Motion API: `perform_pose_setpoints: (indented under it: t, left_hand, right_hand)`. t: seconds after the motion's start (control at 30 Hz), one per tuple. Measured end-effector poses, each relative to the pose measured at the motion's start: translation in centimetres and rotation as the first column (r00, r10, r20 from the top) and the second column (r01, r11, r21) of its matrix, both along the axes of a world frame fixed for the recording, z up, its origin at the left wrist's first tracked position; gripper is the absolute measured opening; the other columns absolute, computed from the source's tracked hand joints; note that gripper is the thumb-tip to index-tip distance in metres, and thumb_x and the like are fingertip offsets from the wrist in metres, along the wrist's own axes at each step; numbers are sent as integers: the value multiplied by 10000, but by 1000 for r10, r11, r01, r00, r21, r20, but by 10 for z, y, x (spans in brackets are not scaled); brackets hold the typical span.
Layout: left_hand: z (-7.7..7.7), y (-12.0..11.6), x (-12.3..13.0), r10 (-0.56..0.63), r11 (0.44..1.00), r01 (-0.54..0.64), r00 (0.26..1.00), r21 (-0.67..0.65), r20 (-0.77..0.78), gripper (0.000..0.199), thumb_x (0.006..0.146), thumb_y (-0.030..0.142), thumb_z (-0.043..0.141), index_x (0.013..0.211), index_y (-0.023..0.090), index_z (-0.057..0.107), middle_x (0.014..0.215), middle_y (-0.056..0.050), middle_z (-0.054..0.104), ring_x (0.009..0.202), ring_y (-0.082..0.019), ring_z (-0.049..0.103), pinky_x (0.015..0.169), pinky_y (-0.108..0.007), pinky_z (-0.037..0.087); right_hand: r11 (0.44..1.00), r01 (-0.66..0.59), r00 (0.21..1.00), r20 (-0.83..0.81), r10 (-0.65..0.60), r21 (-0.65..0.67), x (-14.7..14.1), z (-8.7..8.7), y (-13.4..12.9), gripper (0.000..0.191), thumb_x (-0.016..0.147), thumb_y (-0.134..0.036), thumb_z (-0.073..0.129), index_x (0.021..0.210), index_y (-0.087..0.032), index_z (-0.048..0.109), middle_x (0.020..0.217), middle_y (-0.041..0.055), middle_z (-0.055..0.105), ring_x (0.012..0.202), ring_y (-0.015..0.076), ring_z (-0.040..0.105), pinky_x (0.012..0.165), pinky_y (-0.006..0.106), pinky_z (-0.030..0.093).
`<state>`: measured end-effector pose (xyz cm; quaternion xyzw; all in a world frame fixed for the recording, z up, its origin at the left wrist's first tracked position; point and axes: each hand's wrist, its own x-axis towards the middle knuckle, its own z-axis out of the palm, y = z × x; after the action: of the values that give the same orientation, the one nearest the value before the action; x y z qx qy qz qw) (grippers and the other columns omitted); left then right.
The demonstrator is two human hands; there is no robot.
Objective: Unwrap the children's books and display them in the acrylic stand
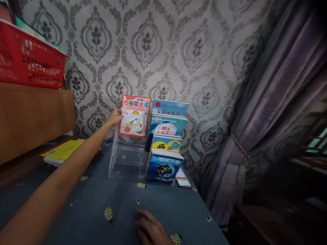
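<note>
A red picture book (134,116) is standing upright near the middle of the frame, its cover facing the camera and its title at the top; its long axis is running nearly vertical, the top leaning slightly right. The left hand (114,117) is pinching the book's left edge between its fingers. The book is showing at the upper left part of a clear stepped rack (112,160); whether its lower edge is resting there, I cannot tell. The rack's right column is holding books in tiers: a light-blue book (170,107) highest, then a teal book (168,124), a yellow-and-blue book (167,143) and, lowest, a dark-blue globe book (160,169), all facing forward. The right hand (153,226) is hovering or resting at bottom centre, fingers loosely spread, over the cloth-covered surface (87,221). A yellow-topped stack of books (61,151) is lying at left, partly behind the forearm. At upper left, a red basket (33,58) is sitting on a wooden cabinet (35,117), holding something green and white (38,33).
</note>
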<state>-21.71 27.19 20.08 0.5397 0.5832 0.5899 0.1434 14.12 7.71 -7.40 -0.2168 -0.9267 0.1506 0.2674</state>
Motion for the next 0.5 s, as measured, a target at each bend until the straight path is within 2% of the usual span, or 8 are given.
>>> perform_pose_setpoints:
  t: [0.1,0.23,0.5]
  left_hand:
    - [-1,-1,-2,15,1000,-15,1000,-11,-11,380,781,158,629,1139,139,501,817,-14,659,651,-129,600,560,-197,448]
    - [-1,-2,-4,22,999,-23,999,-28,-24,387,787,142,623,1154,133,499,836,-15,653,664,-121,591,571,-190,442]
    - [-2,2,-7,63,997,-65,996,-38,-56,421,773,157,632,1172,123,503,867,-23,641,596,-110,543,582,-220,450]
  right_hand:
    - [1000,-15,999,-30,16,16,-7,-13,-2,410,925,-133,575,1307,-280,591,1406,76,605,1313,205,564,1058,292,503]
    - [998,-36,996,-85,39,43,-15,-19,-6,428,919,-125,576,1319,-278,574,1402,80,607,1312,204,565,1063,295,499]
    - [999,-23,996,-89,19,-42,-18,-14,-11,368,967,-163,519,1311,-282,571,1433,78,575,1345,194,531,1091,300,480]
